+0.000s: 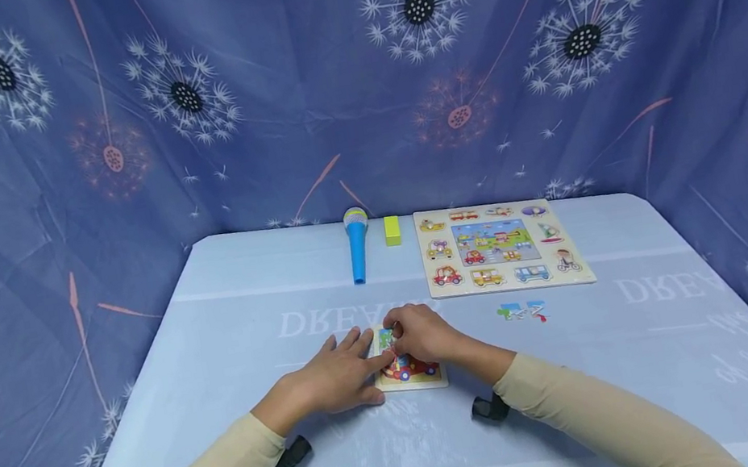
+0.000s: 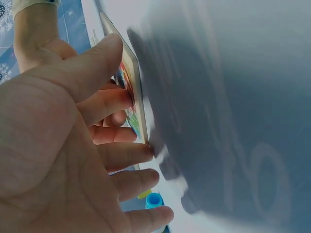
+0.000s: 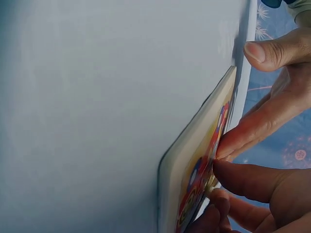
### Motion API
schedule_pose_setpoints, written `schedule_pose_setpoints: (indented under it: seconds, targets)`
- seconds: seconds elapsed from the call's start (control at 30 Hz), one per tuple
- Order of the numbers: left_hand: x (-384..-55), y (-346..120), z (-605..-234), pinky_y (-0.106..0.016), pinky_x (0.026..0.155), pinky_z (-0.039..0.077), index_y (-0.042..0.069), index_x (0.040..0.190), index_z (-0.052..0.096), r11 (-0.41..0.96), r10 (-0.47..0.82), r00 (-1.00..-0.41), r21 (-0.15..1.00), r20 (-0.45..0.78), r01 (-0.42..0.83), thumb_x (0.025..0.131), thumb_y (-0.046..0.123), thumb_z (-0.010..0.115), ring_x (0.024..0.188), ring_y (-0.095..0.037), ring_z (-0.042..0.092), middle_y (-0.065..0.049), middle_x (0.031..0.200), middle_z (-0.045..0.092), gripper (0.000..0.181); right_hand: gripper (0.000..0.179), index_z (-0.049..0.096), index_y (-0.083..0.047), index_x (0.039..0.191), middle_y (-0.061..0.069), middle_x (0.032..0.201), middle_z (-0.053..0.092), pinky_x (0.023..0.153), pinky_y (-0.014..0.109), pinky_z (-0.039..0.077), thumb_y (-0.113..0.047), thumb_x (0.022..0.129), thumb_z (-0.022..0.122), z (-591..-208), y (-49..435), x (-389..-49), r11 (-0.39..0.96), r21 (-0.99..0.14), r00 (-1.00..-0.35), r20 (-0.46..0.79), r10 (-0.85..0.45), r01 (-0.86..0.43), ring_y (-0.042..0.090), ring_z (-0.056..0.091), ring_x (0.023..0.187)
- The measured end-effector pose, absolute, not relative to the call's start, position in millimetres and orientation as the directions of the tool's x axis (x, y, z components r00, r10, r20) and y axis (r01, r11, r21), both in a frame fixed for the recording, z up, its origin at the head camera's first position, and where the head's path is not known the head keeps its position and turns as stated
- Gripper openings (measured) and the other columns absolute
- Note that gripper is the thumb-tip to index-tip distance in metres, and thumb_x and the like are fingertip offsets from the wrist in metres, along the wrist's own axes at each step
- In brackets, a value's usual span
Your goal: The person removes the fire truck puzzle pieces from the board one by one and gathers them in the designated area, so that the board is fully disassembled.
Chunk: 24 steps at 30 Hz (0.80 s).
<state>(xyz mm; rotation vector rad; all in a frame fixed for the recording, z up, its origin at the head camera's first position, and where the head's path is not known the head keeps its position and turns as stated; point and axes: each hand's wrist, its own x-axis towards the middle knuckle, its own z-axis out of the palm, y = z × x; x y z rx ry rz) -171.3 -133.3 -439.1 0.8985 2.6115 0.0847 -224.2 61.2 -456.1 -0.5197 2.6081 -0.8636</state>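
Note:
A small wooden jigsaw puzzle (image 1: 408, 383) with a red car picture lies on the table in front of me. My left hand (image 1: 337, 374) is spread at its left side, the index finger reaching across the picture and the thumb near the lower left corner. Over the upper part of the puzzle, my right hand (image 1: 422, 332) has its fingers bent and pinches a puzzle piece mostly hidden by the fingers. In the right wrist view, the right thumb (image 3: 248, 180) meets the left index finger (image 3: 262, 126) close over the board's face.
Several loose puzzle pieces (image 1: 522, 310) lie to the right. Behind them is a larger vehicle puzzle board (image 1: 437, 289). A blue toy microphone (image 1: 358, 252) and a yellow-green block (image 1: 391, 231) stand towards the back edge, before a patterned blue curtain (image 1: 319, 71).

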Motion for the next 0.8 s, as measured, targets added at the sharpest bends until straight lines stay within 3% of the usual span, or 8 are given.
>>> schedule_pose_setpoints:
  seconds: [0.47, 0.8]
  targets:
    - [-172, -134, -440, -0.069, 0.116, 0.021, 0.032, 0.155, 0.046, 0.797, 0.602, -0.729, 0.197, -0.325, 0.571, 0.097, 0.051, 0.064, 0.154, -0.042, 0.020, -0.016, 0.165, 0.031, 0.064, 0.015, 0.069, -0.008, 0.101, 0.003, 0.087, 0.059, 0.066, 0.029, 0.046, -0.009, 0.089, 0.078, -457, 64, -234, 0.746, -0.634, -0.867, -0.238, -0.437, -0.202, 0.017, 0.055, 0.078]
    - [-173, -133, -440, -0.070, 0.116, 0.021, 0.032, 0.154, 0.048, 0.801, 0.598, -0.733, 0.191, -0.326, 0.568, 0.097, 0.051, 0.065, 0.154, -0.041, 0.020, -0.015, 0.165, 0.032, 0.062, 0.013, 0.072, -0.009, 0.105, 0.000, 0.085, 0.061, 0.069, 0.029, 0.048, -0.012, 0.092, 0.075, -454, 69, -236, 0.749, -0.593, -0.831, -0.227, -0.508, -0.296, 0.015, 0.056, 0.077]
